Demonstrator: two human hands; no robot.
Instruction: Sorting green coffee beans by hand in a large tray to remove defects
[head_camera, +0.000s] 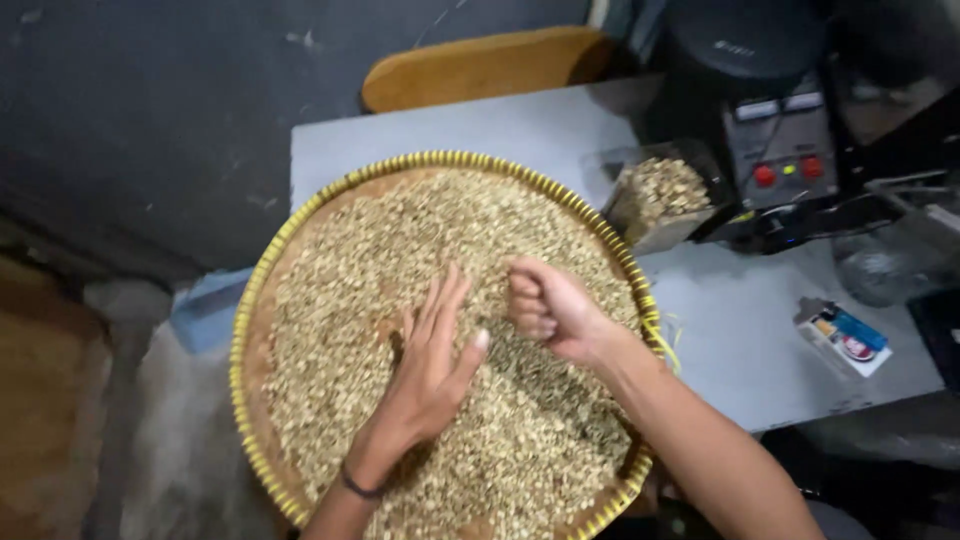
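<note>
A wide round woven tray (262, 268) with a yellow rim holds a layer of pale green-beige beans (400, 240). My left hand (432, 350) lies flat on the beans near the tray's middle, fingers spread. My right hand (548, 308) hovers just to its right, curled into a loose fist over the beans; whether it holds any beans is hidden. A dark band circles my left wrist.
The tray rests on a grey table (480, 130). A clear container of beans (660, 200) stands at the tray's right. Behind it sits a dark machine with red buttons (780, 150). A small colourful packet (845, 338) lies at the right. A wooden chair back (480, 65) is behind.
</note>
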